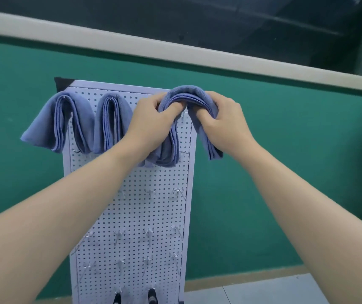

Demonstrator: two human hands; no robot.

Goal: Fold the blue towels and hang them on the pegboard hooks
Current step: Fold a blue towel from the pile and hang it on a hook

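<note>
Both hands, left hand [151, 121] and right hand [221, 119], grip the third folded blue towel [184, 95] arched right above the top-right pegboard hook [183, 116].

Honestly I can't make out a single bit of readable text from my end: no labels, brand names, numbers or signs. The pegboard [131, 216] is just plain holes, the blue towels [59, 119] show no tag or print, and the green wall [285, 150] carries nothing written.
</note>
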